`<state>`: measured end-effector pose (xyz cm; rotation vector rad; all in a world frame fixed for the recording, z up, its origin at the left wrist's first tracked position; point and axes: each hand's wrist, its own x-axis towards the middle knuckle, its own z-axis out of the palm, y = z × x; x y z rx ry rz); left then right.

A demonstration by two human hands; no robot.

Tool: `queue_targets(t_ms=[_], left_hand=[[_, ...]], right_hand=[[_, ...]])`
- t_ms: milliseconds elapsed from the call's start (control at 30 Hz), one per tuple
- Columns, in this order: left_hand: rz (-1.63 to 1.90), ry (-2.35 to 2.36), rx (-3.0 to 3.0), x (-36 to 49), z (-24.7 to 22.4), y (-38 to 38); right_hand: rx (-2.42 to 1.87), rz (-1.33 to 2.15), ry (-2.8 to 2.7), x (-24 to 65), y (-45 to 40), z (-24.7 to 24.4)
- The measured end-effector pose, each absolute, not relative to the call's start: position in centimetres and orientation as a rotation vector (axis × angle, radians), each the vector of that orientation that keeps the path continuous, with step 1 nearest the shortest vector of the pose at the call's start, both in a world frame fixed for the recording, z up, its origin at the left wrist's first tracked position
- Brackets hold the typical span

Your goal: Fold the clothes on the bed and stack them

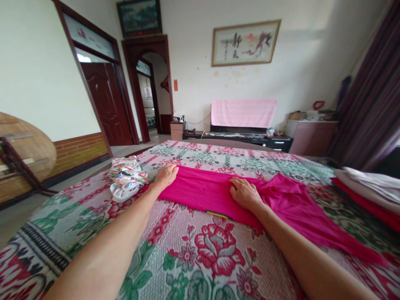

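Observation:
A magenta garment (200, 187) lies stretched across the flowered cloth (215, 250), its left part flattened into a band. At its left end, my left hand (167, 176) is closed on the edge of the fabric. My right hand (246, 192) rests palm down on the middle of the garment, its fingers slightly bent and apart on the cloth. To the right of that hand the fabric is loose and wrinkled, with a tapering piece running toward the right. A short yellow and dark strip shows along the near edge.
A crumpled white patterned cloth (126, 177) lies left of my left hand. On the right is a stack of folded white and red fabric (368, 191). Beyond stand a low black cabinet (278, 143) and a pink-draped object (243, 112). A round wooden tabletop (28, 146) leans at left.

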<state>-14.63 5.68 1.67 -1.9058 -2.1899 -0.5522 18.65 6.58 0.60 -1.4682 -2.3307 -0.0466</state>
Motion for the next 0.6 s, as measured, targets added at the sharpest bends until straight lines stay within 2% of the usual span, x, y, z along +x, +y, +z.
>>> queue_targets(t_ms=[200,433,600], left_hand=[[-0.518,-2.317,-1.695,-17.4,3.1,1.3],[-0.542,-2.224,-2.209,-19.8,2.4,-3.0],[-0.391,-2.142,-2.360,-20.1,1.9,-4.1]], right_hand=[[-1.362,-0.049,-2.247,18.8,6.8,0.4],[-0.834,0.000,-2.299,19.3,5.1,1.7],[-0.721,0.067,-2.472,20.3,1.0,1.7]])
